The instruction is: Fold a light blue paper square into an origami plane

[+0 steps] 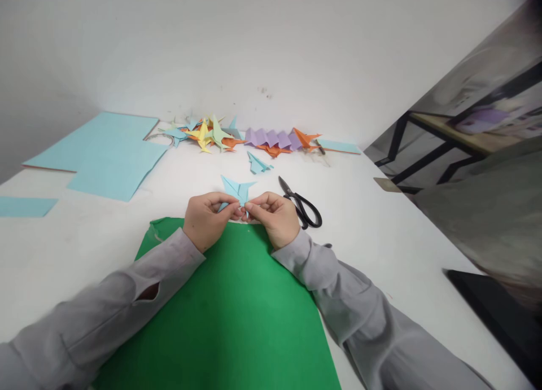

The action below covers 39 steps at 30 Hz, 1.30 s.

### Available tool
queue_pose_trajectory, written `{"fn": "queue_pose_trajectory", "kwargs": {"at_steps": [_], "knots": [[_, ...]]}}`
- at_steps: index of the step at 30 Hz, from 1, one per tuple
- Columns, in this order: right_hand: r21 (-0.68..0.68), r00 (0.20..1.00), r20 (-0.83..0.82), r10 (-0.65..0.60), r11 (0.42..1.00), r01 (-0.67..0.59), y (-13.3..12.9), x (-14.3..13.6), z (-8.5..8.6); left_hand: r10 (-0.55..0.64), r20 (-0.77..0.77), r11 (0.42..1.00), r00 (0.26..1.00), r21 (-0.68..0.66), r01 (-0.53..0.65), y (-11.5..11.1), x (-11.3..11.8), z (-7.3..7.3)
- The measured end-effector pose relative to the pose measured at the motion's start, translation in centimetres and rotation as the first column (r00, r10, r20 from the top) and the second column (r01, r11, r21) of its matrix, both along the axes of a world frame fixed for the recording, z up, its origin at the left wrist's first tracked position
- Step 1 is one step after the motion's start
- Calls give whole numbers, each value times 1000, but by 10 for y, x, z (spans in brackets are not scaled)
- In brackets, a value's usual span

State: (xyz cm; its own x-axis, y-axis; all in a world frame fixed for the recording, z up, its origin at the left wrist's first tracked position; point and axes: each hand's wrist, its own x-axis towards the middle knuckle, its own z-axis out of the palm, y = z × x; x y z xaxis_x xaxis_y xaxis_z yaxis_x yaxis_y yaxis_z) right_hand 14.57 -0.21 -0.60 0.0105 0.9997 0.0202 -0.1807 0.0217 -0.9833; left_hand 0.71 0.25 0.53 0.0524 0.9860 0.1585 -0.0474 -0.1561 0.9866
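The left hand (206,219) and right hand (274,217) meet at their fingertips, both pinching a light blue folded paper figure (237,191) above the far edge of a green sheet (228,316); black scissors (301,205) lie just right of the right hand, and 1 pile of coloured paper figures (212,134) lies far by the wall

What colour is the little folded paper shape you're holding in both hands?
Light blue. The folded paper shape is pinched between the left hand and right hand, seen in the head view.

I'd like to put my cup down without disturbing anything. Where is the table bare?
Bare table lies right of the scissors, and between the green sheet and large blue sheet. The back edge is crowded with folded paper shapes.
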Motion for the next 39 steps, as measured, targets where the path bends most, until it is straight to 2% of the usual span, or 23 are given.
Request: {"fn": "queue_pose_trajectory", "kwargs": {"at_steps": [22,32,39], "knots": [[28,1000,5,-18,999,18,0,-1,1,-15,24,999,1000,-35,16,-2,1,4],[33,999,24,-33,999,32,0,0,0,-73,160,985,984,-143,96,-1,-1,5],[43,999,38,-7,999,6,-1,-1,1,-21,83,997,996,-71,27,0,0,5]]}}
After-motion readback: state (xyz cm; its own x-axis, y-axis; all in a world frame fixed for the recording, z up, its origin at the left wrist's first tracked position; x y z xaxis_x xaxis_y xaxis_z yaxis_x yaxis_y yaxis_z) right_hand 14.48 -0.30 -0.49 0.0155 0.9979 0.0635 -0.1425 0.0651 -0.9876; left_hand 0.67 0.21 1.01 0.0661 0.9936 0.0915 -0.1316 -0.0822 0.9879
